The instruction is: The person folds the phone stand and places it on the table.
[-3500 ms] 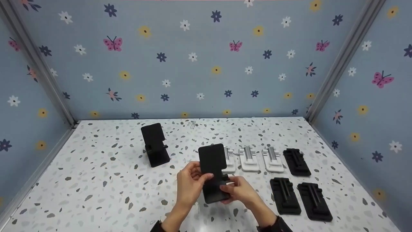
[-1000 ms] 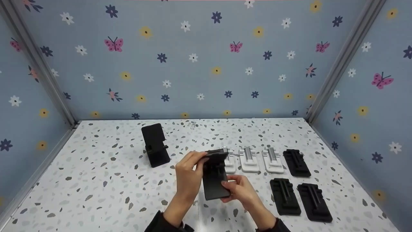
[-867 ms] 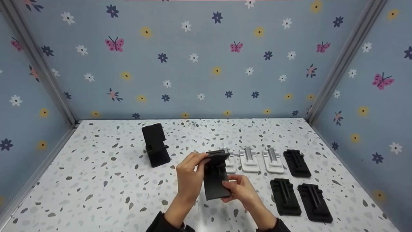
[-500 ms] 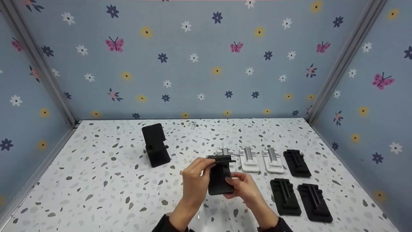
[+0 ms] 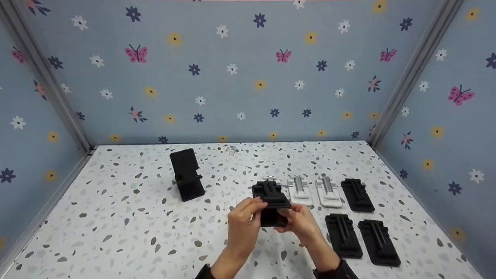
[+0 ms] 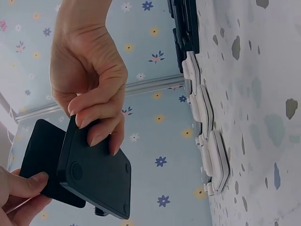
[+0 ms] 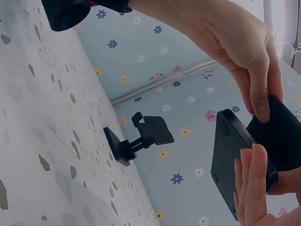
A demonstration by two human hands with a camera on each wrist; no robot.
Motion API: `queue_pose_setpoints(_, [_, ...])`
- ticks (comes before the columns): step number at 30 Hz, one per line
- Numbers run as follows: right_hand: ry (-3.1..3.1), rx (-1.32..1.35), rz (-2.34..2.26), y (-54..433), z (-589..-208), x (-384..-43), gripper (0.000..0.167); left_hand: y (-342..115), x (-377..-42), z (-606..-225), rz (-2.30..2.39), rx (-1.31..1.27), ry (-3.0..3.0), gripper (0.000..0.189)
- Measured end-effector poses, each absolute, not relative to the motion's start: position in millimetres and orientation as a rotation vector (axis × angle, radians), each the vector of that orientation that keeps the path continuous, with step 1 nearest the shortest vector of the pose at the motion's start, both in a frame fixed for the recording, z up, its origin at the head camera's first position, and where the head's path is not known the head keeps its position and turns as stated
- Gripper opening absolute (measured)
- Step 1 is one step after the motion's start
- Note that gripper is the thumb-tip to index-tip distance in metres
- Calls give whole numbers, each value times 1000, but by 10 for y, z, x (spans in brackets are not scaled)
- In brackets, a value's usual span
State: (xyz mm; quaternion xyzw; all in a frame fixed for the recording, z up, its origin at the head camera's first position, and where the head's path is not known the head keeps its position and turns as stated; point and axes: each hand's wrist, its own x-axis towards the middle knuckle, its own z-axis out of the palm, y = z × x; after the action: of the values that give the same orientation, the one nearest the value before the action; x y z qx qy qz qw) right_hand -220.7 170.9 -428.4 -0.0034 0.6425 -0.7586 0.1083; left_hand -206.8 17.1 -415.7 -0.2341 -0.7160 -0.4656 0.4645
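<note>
Both hands hold a black folding phone stand (image 5: 274, 197) in the air at the middle of the table. My left hand (image 5: 244, 217) pinches the edge of its upper panel, which is tipped toward me. Lower down, my right hand (image 5: 304, 223) grips the base; in the left wrist view its fingers lie over the base's underside (image 6: 101, 174), which has round feet. The panel (image 7: 277, 139) stands at an angle to the base in the right wrist view, with a gap between them. A second black phone stand (image 5: 186, 174) stands unfolded on the left.
Folded white phone stands (image 5: 299, 192) lie in a row at the right, one partly behind the held stand. Several folded black phone stands (image 5: 343, 236) lie beside and in front of them. The speckled table (image 5: 116, 217) meets patterned walls (image 5: 232, 85) at the back and sides.
The held stand's upper panel has swung down toward me from upright, so its arm side now shows. My left hand has shifted from the middle of the stand onto that panel.
</note>
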Motion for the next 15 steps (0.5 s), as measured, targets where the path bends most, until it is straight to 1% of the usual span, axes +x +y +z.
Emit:
queue_pose_setpoints(7, [1850,-1,-2256,1718,-4252,-2200,30,181,-2038,-4224,-1153,-559,-1774,29])
queue_pose_setpoints(12, [1836,-7,-2278,1720,-4238,-2197,23,162,-2036,-4232,-1165,-564,-1743,30])
queue_pose_setpoints(15, [1842,-40,-2269,1724,-4232,-2196,26,149,-2034,-4234,-1149,-576,-1726,31])
